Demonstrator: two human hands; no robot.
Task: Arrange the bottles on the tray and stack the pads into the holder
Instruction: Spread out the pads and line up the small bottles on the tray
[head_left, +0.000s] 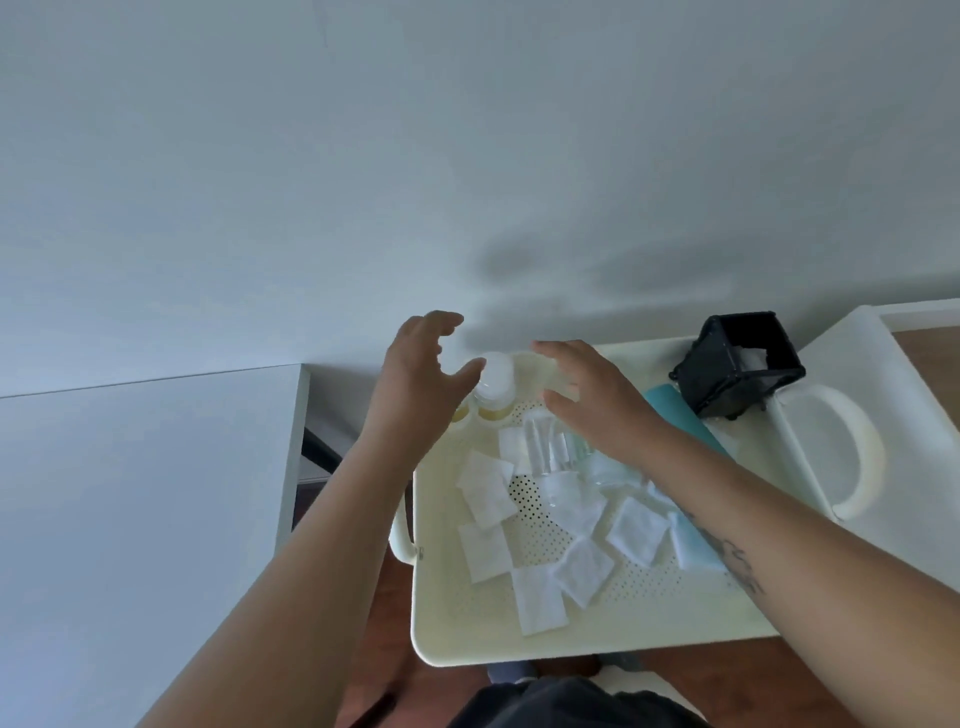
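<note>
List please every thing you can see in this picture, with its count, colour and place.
tray: one, cream, perforated, centre
pads: about ten, white, scattered on the tray
capped bottle: one, white cap, yellowish liquid, tray's far left corner
clear bottles: several, exact count unclear, lying mid-tray under the right hand
holder: one, black, tipped over, tray's far right
teal item: one, beside the holder
handle: one, cream, right of the tray
left hand: open, beside the capped bottle
right hand: open, over the clear bottles
</note>
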